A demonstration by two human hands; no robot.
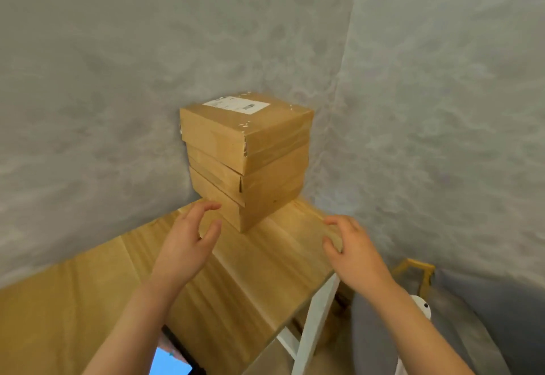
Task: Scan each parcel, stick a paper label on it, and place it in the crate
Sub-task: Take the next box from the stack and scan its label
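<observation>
At the near edge, a device with a lit blue screen (pixel 171 363) lies on the wooden table (pixel 73 315), partly hidden under the left forearm. To the right, below the tabletop, a white table leg (pixel 315 324) slants down, with a yellow frame (pixel 418 271) on the floor beyond it.

Further in, the left hand (pixel 185 245) hovers above the table, fingers loosely curled and spread apart, holding nothing, its fingertips just beside the lowest parcel. The right hand (pixel 354 250) hangs over the table's right edge, fingers likewise apart and bent, gripping nothing.

In the far corner, against the grey wall (pixel 103 79), stands a stack of three cardboard parcels (pixel 247 168). The top one carries a white label (pixel 236 105).
</observation>
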